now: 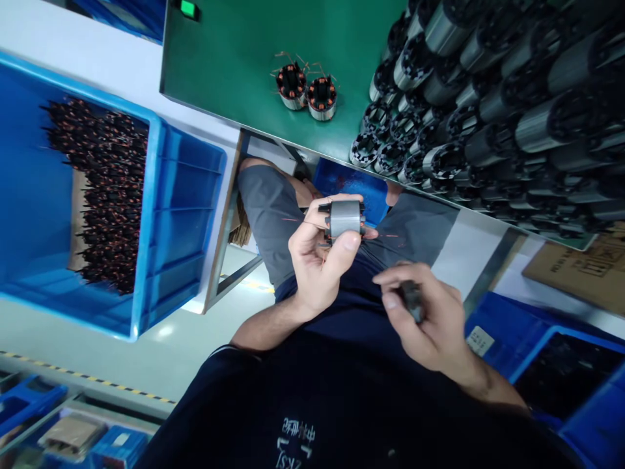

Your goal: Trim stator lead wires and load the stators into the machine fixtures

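Note:
My left hand [317, 260] is closed around a grey metal stator core [344, 219] with black end caps and thin copper wire ends sticking out. I hold it above my lap, just below the green table's edge. My right hand [424, 316] is lower and to the right, fingers curled round a small dark tool [413, 301] whose shape I cannot make out. The two hands are a short way apart.
Two wound stators [306, 91] stand on the green table [234, 65]. A large stack of unwound cores [488, 98] fills its right side. A blue crate [161, 215] of wound stators sits at left; more blue crates [527, 352] are at lower right.

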A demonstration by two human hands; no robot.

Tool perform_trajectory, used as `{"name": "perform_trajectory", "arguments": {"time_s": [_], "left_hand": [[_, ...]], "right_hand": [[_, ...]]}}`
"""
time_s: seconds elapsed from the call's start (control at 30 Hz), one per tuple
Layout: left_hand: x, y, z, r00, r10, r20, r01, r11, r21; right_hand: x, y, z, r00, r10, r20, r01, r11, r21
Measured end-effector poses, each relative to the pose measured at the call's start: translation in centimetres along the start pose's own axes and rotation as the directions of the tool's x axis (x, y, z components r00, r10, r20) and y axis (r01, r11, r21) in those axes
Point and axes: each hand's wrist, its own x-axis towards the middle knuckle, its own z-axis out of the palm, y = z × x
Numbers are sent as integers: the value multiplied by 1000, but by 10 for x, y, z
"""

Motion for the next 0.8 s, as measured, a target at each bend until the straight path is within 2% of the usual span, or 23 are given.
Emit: {"name": "perform_trajectory", "arguments": {"time_s": [0.07,0.2,0.3,0.43,0.6,0.8], "left_hand": [[0,2,2,998,0,-55,0,1000,-11],[4,11,6,992,95,-89,-91,995,48],[5,12,5,989,122,-82,-118,992,53],[1,4,1,997,65,-30,-63,994,86],[-2,7,2,995,102,-13,-98,980,173],[4,17,4,995,100,-4,-99,992,77]], "right_hand": [[2,3,6,999,7,31,-5,998,-59],[12,11,15,999,-7,-46,3,997,-80],[17,11,16,999,-19,-30,17,998,-66],[16,12,15,1000,-19,-13,18,998,-60],[12,18,15,999,-17,-27,15,998,-56],[15,14,18,995,-69,-69,66,997,-47]]}}
